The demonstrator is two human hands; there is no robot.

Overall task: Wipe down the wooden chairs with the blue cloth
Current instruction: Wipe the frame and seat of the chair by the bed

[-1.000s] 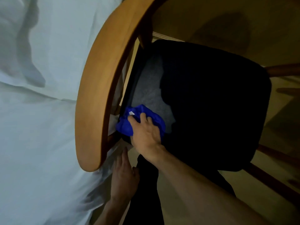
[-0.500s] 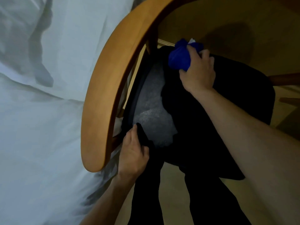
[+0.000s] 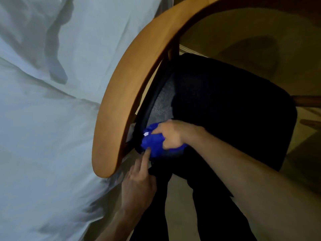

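Right hand: the right hand (image 3: 171, 134), centre of the frame, has its fingers curled over the bunched blue cloth (image 3: 153, 145) and clamps it down onto the seat edge, which seems to be how wiping pressure is kept.
Left hand: the left hand (image 3: 139, 181), lower centre, has one finger straight with its tip touching the cloth from below (the other fingers are hard to make out); probably tucking or steadying the wad.
Cloth: at the near rear corner of the dark seat cushion (image 3: 234, 110), just beside the chair frame.
Chair: the curved wooden backrest (image 3: 132, 87) arcs across the upper middle.
Surroundings: white bedding (image 3: 52, 119) fills the left.
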